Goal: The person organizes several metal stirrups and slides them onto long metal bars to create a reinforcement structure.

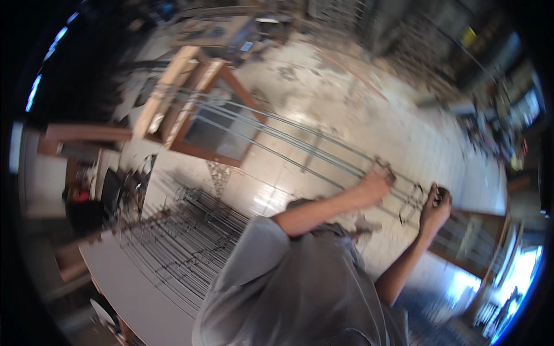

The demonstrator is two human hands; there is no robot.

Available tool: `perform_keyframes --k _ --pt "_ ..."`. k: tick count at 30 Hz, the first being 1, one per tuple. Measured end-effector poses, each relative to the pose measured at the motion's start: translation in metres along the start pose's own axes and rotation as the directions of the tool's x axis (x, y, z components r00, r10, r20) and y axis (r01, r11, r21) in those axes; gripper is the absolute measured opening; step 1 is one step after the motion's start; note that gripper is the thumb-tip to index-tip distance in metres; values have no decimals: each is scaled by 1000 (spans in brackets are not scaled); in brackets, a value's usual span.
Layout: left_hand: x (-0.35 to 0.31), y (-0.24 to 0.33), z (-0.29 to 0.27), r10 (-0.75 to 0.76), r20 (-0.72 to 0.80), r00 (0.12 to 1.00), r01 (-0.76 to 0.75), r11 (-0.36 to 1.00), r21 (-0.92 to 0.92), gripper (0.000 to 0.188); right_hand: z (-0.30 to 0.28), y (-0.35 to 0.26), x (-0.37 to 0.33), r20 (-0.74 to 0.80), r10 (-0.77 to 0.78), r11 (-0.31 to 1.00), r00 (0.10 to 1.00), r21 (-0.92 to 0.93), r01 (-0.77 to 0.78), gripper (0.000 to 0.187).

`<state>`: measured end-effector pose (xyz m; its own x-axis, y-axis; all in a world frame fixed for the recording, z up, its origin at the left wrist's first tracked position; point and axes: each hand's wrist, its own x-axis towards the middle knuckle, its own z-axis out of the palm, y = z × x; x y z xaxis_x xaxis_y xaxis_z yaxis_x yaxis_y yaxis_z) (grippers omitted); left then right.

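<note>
Several long thin metal rods (pixel 311 151) run side by side at waist height, slanting from the upper left to the lower right in front of me. My left hand (pixel 376 185) reaches over them, its fingers curled at the far rod beside a dark bent wire; blur hides what they grip. Farther right, my right hand (pixel 435 214) is closed around a small dark thing that I cannot make out. Between the hands, dark wire loops (pixel 411 203) surround the rods.
A brown wooden frame with glass (pixel 222 124) stands under the rods' left end; another wooden frame (pixel 461 245) is at the right. Many assembled rods with wire loops (pixel 190 236) lie on a grey tabletop (pixel 124 271) at my left. Clutter lines the far wall.
</note>
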<state>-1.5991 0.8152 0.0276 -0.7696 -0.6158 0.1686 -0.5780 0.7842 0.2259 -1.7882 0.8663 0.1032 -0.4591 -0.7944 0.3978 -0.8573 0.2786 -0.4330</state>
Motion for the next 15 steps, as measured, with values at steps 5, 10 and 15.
perform_keyframes --k 5,10,15 --pt "-36 1 -43 -151 -79 985 126 959 -252 49 -30 16 -66 -80 133 958 988 266 -107 13" --pt "-102 -26 -101 -425 -189 885 283 815 -505 47 -51 31 -148 157 277 902 948 297 -313 10" --pt "-188 -93 -163 -748 -264 609 668 663 -338 42 -16 14 -196 475 151 826 867 422 -375 19"
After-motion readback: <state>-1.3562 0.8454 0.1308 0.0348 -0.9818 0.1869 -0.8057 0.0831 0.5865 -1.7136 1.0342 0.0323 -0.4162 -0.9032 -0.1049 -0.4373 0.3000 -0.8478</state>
